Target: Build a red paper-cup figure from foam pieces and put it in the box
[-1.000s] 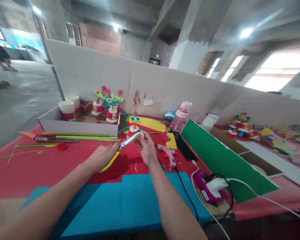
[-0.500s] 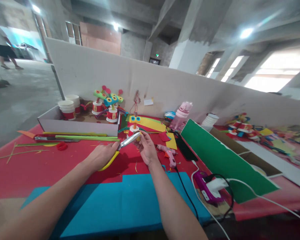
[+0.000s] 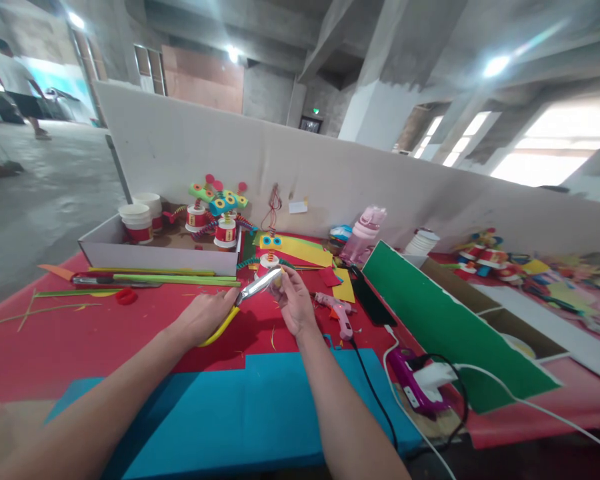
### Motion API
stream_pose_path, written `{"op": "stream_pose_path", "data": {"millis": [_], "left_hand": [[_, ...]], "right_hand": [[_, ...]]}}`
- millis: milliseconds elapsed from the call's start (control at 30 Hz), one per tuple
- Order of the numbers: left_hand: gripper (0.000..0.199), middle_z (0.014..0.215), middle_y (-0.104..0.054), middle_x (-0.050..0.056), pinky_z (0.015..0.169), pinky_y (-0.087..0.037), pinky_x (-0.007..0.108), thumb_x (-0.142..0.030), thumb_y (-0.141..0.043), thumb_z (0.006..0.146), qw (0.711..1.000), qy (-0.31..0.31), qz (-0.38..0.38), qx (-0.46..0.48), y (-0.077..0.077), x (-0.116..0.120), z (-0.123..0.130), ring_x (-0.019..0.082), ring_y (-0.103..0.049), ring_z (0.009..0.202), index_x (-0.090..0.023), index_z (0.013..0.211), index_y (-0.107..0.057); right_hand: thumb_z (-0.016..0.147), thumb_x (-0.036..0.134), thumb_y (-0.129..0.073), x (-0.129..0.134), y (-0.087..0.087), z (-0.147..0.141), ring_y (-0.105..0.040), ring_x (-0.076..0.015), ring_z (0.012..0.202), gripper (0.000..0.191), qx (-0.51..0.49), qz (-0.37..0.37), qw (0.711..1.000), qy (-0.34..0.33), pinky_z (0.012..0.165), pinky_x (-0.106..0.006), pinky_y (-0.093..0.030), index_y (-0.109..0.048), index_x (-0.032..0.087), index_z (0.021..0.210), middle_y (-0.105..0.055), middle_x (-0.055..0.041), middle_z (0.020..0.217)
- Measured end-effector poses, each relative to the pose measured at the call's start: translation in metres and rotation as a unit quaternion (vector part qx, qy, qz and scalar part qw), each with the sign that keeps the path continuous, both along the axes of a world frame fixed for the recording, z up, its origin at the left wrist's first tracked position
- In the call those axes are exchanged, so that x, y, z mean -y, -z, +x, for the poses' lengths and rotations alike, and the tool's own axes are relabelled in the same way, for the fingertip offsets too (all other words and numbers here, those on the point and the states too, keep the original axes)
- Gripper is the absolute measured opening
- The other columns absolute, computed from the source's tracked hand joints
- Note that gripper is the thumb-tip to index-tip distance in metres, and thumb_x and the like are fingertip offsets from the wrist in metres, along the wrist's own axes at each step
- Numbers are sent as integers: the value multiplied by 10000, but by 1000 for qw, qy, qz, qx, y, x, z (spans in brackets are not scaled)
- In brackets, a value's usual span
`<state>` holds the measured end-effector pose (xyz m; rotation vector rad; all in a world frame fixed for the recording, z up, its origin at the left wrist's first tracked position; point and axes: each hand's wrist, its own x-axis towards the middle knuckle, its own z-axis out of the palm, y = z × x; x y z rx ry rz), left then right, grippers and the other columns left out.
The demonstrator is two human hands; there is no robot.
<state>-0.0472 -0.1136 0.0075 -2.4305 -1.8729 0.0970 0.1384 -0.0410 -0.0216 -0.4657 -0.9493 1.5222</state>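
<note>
My left hand [image 3: 207, 317] is wrapped round the yellow-handled scissors [image 3: 223, 328], whose bright metal blades point right toward my other hand. Between the fingertips of my right hand [image 3: 297, 307] is a small yellow piece [image 3: 279, 280], probably paper, touching or very near the blade tips; the fingers hide most of it. Right behind the blades stands a paper-cup figure [image 3: 269, 259] with a yellow, blue-eyed head and green coiled arms. To the right of my right hand a pink glue gun [image 3: 341, 313] lies on the red table cover [image 3: 145, 333].
A shallow box [image 3: 160, 257] at the back left holds paper cups [image 3: 139, 227] and several cup figures. Paper strips [image 3: 175, 279] lie before it. At right are a phone [image 3: 373, 300], a purple power strip [image 3: 415, 387] with cables, a green panel [image 3: 445, 327] and a pink bottle [image 3: 364, 233].
The scissors and both hands stay nearly in place, with the blades tilting slightly. The whole view has shifted a little. A person in the far left background has walked rightward.
</note>
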Motion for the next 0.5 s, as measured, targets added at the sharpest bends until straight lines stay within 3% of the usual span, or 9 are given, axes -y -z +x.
{"op": "stream_pose_path", "data": {"millis": [167, 333, 433, 500], "left_hand": [[290, 879, -695, 123, 645, -474, 302, -233, -279, 954, 999, 3, 10, 41, 0, -3, -9, 260, -687, 782, -172, 1158, -476], [394, 1038, -714, 154, 636, -484, 323, -333, -367, 926, 996, -77, 10, 36, -5, 17, -54, 299, -699, 852, -195, 1280, -470], [352, 1066, -725, 117, 611, -493, 326, -348, -380, 904, 992, -122, -9, 26, 5, 43, -97, 298, -702, 846, -235, 1184, -561], [332, 1045, -738, 61, 624, -509, 317, -366, -366, 904, 991, -125, 10, 55, 20, 60, -129, 267, -705, 839, -280, 1154, -567]], "right_hand": [[723, 415, -770, -5, 2, 4, -637, -96, 653, 359, -2, -44, 999, 15, 705, -261, -567, -640, 247, 1012, -672, 37, 822], [751, 473, -722, -11, 5, 11, -576, -92, 598, 325, 5, -75, 997, -12, 605, -230, -515, -615, 234, 944, -651, 36, 767], [780, 417, -694, -7, 9, 5, -572, -110, 645, 264, 155, 20, 988, 6, 606, -231, -487, -612, 234, 951, -646, 28, 799], [763, 325, -711, 0, 12, -3, -581, -137, 708, 206, 318, 120, 940, 25, 657, -256, -485, -630, 229, 927, -645, 16, 805]]}}
